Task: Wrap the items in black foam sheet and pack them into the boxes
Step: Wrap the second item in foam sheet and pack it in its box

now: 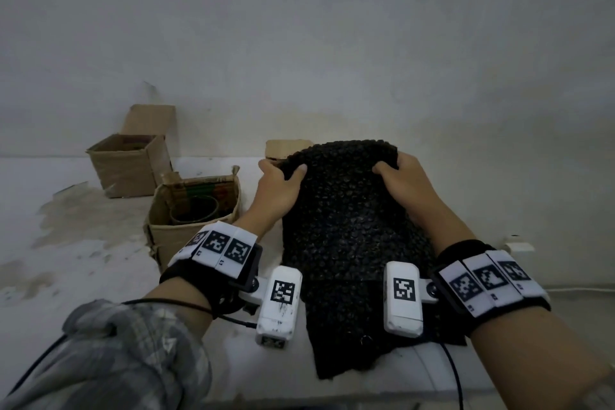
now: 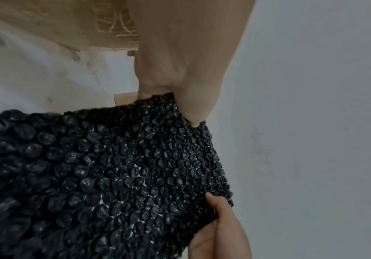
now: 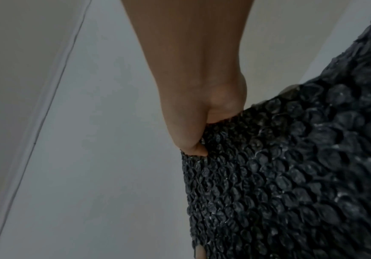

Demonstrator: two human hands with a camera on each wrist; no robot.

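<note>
Both hands point(image 1: 336, 180) grip black foam sheet point(image 1: 349, 226), hiding contents

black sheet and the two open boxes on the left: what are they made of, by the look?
Black sheet: looks like plastic bubble wrap, not foam; glossy rounded cells. Near box and far box: plain brown corrugated cardboard, matte, edges worn.

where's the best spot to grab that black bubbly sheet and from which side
Take the black sheet at the two far corners of its top edge, coming from the near side, thumbs on top and fingers behind. It is limp and wide, so a grip at both corners should keep it spread. The left hand and right hand pinch it just so.
</note>
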